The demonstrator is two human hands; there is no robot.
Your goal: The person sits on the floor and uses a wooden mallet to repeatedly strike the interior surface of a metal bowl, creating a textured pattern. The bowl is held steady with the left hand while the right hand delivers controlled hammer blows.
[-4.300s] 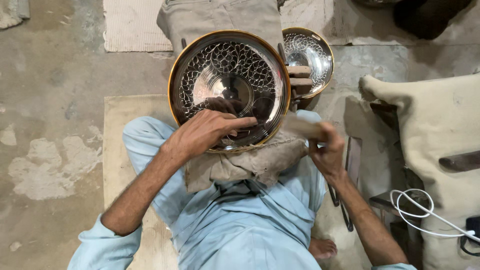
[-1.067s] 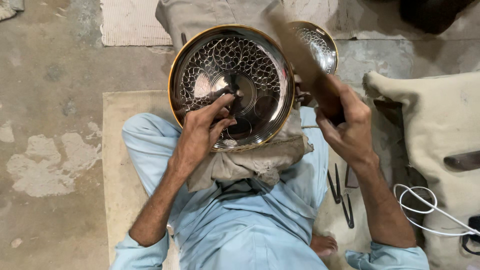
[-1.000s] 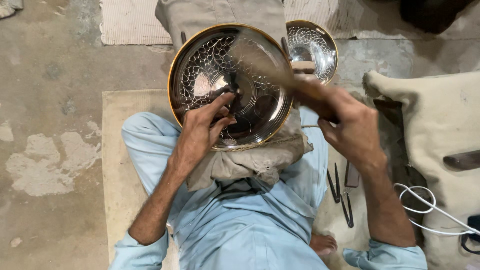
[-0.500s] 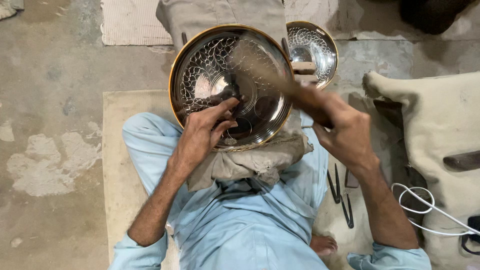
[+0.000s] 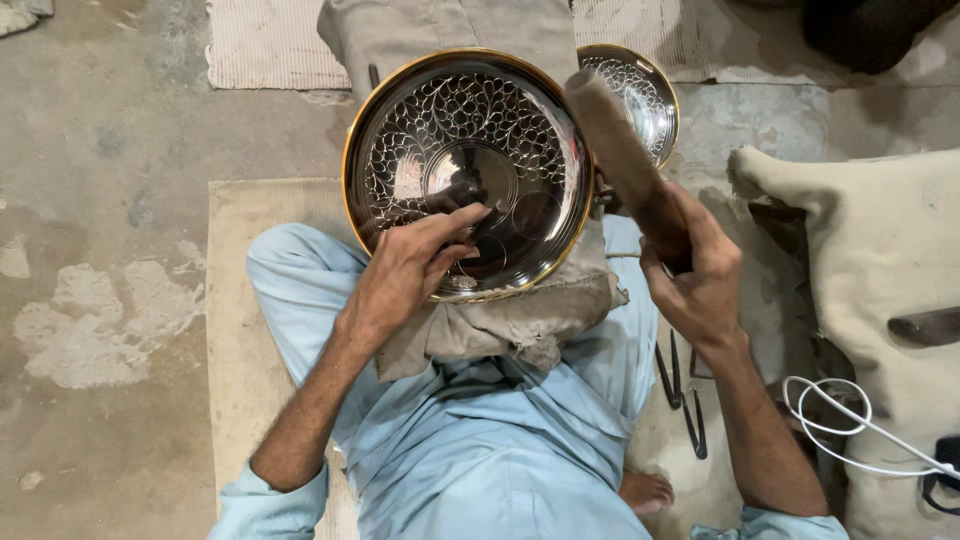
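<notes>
Left hand (image 5: 405, 275) grip pinches thin tool against engraved plate (image 5: 465, 170); right hand (image 5: 695, 275) grip clamped on wooden mallet (image 5: 620, 150), just right of plate rim

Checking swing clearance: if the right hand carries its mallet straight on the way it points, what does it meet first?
Probably the small patterned bowl behind, past the large engraved plate's rim; the right hand holds the mallet aimed up-left. Depth unclear.

Large round engraved metal tray with brass rim (image 5: 470, 130) sits at upper centre of the frame, resting on a folded grey cloth (image 5: 510, 325) over the lap. Left hand (image 5: 405, 270) lies on its lower part. Smaller round engraved metal plate (image 5: 635, 90) lies behind, upper right. Right hand (image 5: 700, 275), right of the tray, holds a wooden mallet (image 5: 615, 150). White cable (image 5: 850, 430) lies lower right.
</notes>
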